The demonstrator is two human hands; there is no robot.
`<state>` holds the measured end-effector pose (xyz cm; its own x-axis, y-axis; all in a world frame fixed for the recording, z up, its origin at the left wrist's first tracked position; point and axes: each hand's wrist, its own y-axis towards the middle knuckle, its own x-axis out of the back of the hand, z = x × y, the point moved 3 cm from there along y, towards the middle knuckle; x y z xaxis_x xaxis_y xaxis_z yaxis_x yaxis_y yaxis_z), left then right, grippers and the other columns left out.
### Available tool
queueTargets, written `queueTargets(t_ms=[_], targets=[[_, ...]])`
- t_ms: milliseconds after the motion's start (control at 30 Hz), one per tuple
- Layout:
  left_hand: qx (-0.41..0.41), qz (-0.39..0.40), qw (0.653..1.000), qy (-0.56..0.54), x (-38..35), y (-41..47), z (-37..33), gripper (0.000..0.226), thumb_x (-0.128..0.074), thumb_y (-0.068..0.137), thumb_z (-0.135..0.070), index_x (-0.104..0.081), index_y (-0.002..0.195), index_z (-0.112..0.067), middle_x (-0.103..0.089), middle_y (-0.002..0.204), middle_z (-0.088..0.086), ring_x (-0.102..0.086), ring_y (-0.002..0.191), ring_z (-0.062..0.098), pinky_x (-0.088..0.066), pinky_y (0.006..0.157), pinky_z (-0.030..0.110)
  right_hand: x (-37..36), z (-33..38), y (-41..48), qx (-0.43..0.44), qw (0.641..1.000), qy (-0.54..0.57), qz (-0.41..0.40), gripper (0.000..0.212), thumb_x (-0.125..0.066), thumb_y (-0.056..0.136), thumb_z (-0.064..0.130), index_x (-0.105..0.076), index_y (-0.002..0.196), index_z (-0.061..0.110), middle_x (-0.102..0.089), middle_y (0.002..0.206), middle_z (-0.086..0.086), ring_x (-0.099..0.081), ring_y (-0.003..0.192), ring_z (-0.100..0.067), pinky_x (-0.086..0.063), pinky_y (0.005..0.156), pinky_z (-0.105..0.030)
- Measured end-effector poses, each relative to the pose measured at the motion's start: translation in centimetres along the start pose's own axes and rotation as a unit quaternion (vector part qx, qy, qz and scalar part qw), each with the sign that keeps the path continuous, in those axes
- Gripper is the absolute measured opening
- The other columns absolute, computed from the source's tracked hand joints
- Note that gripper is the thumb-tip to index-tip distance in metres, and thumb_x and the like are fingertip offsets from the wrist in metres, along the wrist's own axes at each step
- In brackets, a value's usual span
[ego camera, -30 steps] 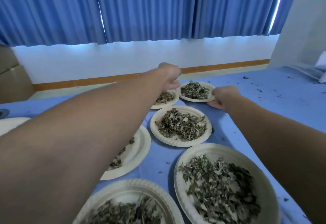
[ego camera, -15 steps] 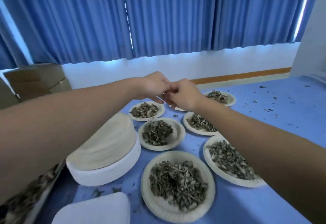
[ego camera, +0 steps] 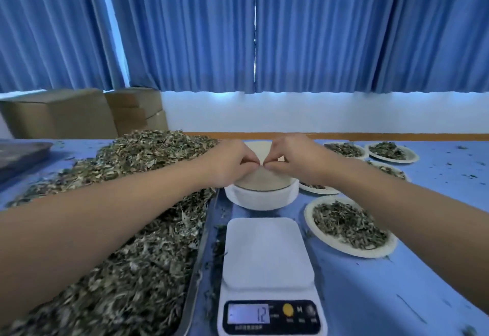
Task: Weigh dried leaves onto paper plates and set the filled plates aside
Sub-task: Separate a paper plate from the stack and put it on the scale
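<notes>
Head view. The left hand (ego camera: 232, 163) and right hand (ego camera: 291, 161) meet at the far centre. Each pinches the near rim of the topmost plate (ego camera: 258, 150) between curled thumb and fingertips. This plate tilts up off the stack of paper plates (ego camera: 260, 198), and the hands cover most of its rim. Whether the hands touch each other cannot be told.

The right forearm hides part of one filled plate (ego camera: 317, 188) just right of the stack. The left forearm crosses the heap of dried leaves (ego camera: 119, 243), which the left and bottom edges of the frame cut off. Only the right rim of the metal tray (ego camera: 203, 243) under the heap shows. On the scale (ego camera: 266, 251) the display (ego camera: 248, 313) seems to read 12; its labels are too blurred to read.

The scale stands near, just right of the tray rim, with the stack beyond it and apart from it. A filled near plate (ego camera: 349, 226) lies right of the scale, and three far plates (ego camera: 391, 151) of leaves sit close together at the far right. Open surface runs right of these plates and along the near right.

The blue table cover (ego camera: 383, 296) is scattered with leaf crumbs. A dark tray (ego camera: 21, 153) lies far left. Beyond the table are cardboard boxes (ego camera: 58, 116), a white wall with a wooden strip (ego camera: 370, 135), and blue curtains (ego camera: 317, 31).
</notes>
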<state>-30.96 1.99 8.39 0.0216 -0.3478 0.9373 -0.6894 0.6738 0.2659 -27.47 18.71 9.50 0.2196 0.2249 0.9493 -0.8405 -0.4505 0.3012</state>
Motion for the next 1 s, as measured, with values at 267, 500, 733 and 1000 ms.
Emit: queueTargets(t_ms=[267, 500, 733, 1000], targets=[[-0.05, -0.025, 0.998, -0.031, 0.2, -0.4, 0.9, 0.02, -0.061, 0.097, -0.02, -0.081, 0.093, -0.018, -0.071, 0.076, 0.008, -0.047, 0.064, 0.016, -0.033, 0.065, 0.009, 0.4, 0.4, 0.5, 0.043, 0.994, -0.08, 0.056, 0.019, -0.063, 0.1, 0.03, -0.08, 0.104, 0.023, -0.059, 0.091, 0.012, -0.06, 0.091, -0.016, -0.048, 0.087, -0.04], [-0.075, -0.018, 0.997, -0.026, 0.0, -0.2, 1.2, 0.019, -0.062, 0.098, -0.023, -0.08, 0.099, -0.015, -0.076, 0.09, 0.007, -0.067, 0.084, 0.024, -0.048, 0.087, 0.038, 0.4, 0.0, 0.3, 0.053, 0.997, -0.049, 0.041, 0.016, -0.066, 0.099, 0.031, -0.081, 0.102, 0.025, -0.057, 0.086, 0.017, -0.06, 0.085, -0.013, -0.049, 0.085, -0.037], [-0.102, -0.012, 0.995, 0.017, 0.1, -0.3, 1.2, 0.021, -0.06, 0.1, -0.024, -0.079, 0.104, -0.016, -0.078, 0.097, -0.002, -0.069, 0.091, 0.021, -0.051, 0.084, 0.041, 0.3, -0.3, 0.1, 0.046, 0.998, -0.028, 0.021, 0.016, -0.068, 0.098, 0.029, -0.082, 0.105, 0.026, -0.067, 0.092, 0.011, -0.054, 0.078, -0.004, -0.04, 0.078, -0.022], [-0.143, -0.02, 0.987, 0.074, 0.5, -0.2, 1.2, 0.03, -0.05, 0.105, -0.029, -0.074, 0.108, -0.012, -0.075, 0.106, 0.0, -0.066, 0.098, 0.024, -0.05, 0.087, 0.042, 0.6, -0.4, 0.1, 0.024, 0.999, -0.029, 0.007, 0.021, -0.061, 0.1, 0.038, -0.08, 0.104, 0.029, -0.067, 0.097, 0.012, -0.055, 0.079, 0.002, -0.049, 0.078, -0.034]])
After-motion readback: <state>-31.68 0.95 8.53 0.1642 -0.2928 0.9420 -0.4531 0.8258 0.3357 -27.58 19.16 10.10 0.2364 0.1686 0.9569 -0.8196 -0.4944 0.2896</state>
